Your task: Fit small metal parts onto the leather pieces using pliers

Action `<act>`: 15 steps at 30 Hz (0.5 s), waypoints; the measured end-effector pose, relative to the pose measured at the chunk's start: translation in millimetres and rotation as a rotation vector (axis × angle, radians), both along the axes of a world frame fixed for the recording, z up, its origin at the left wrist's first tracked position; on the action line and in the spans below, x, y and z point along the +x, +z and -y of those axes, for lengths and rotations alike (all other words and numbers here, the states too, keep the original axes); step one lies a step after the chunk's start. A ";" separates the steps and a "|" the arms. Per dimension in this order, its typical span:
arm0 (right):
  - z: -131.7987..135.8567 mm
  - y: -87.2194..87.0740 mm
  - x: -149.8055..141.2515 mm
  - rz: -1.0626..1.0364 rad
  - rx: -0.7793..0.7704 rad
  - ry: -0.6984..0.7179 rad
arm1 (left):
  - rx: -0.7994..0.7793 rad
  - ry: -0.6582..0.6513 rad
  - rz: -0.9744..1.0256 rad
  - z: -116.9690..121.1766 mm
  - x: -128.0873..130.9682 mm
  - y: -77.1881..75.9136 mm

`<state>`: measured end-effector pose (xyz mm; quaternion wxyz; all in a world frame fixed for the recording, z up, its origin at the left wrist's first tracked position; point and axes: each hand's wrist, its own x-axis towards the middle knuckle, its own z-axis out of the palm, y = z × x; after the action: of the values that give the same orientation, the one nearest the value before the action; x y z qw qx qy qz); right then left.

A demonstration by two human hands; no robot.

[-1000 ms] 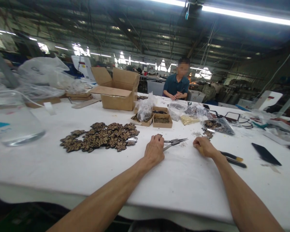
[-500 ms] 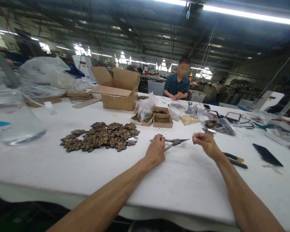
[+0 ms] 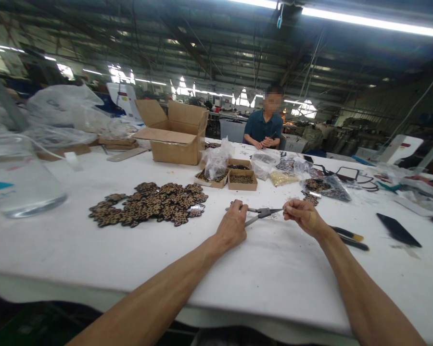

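My left hand [image 3: 233, 222] is wrapped round the grey handles of long-nosed pliers [image 3: 263, 213], whose narrow jaws point right. At the jaw tips, my right hand [image 3: 303, 216] has thumb and fingers pinched together; whatever lies between them is too small to make out. A yellowish plaster sits on that hand. Small shiny bits [image 3: 274, 217] lie on the white table [image 3: 274, 278] beneath the pliers. To the left of my left hand is a heap of leopard-print pieces [image 3: 151, 204] with dark scalloped edges.
Small cardboard trays [image 3: 242, 186] of little parts stand beyond my hands, near an open carton [image 3: 176, 151]. Dark-handled pliers with yellow [image 3: 348, 238] and a black phone-like slab [image 3: 399, 229] lie at right. Plastic bags [image 3: 265, 166] sit further back. Across the table is a person [image 3: 263, 126].
My right hand has moved left, bringing its pinched fingertips to the plier tips. My left hand and the pliers have barely moved.
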<state>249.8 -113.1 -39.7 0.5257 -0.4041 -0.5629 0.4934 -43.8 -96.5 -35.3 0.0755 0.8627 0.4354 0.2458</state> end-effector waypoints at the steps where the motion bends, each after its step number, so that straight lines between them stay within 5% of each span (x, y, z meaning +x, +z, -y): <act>1: 0.3 0.6 -0.3 0.003 -0.004 -0.004 | -0.005 -0.001 0.003 -0.1 0.0 -0.3; 7: 2.9 4.4 0.8 0.095 0.061 -0.122 | -0.006 0.000 0.007 -1.1 -0.5 -2.6; 15: 8.2 4.6 6.6 0.389 0.085 -0.110 | 0.005 0.015 0.040 -1.1 -0.4 -5.8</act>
<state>256.4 -121.3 -35.1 0.4498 -0.4992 -0.6512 0.3526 -44.2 -95.3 -41.1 0.0803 0.8546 0.4396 0.2646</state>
